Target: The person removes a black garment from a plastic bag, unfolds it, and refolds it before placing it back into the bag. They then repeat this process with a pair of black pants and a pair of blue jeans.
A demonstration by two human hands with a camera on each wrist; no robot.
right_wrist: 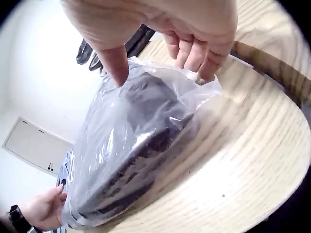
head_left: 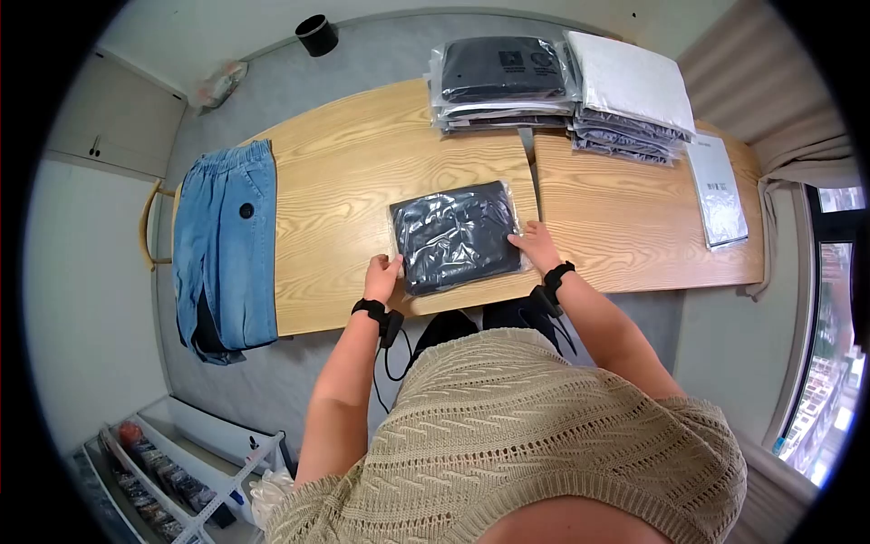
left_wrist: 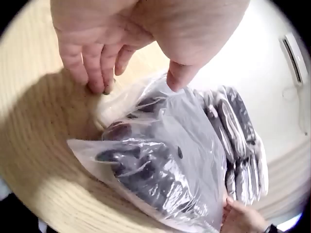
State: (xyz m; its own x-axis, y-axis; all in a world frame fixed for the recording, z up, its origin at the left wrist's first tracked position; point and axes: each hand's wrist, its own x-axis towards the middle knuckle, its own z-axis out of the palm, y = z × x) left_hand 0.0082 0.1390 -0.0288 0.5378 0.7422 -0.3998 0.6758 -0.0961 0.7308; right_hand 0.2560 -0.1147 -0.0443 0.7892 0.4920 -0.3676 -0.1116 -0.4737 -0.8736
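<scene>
A dark folded garment in a clear plastic bag lies on the wooden table in front of me. At its left edge is my left hand. In the left wrist view the thumb touches the bag's top, while the fairly straight fingers spread apart from it beside the loose plastic. My right hand holds the opposite edge. The right wrist view shows its thumb on top of the bag and its fingertips at the plastic's corner. Inside the bag, the garment looks thick and folded.
Blue jeans hang over the table's left end. Two stacks of bagged garments, one dark on top, one white, stand at the back right. A flat packet lies farther right. A seam divides the tabletop.
</scene>
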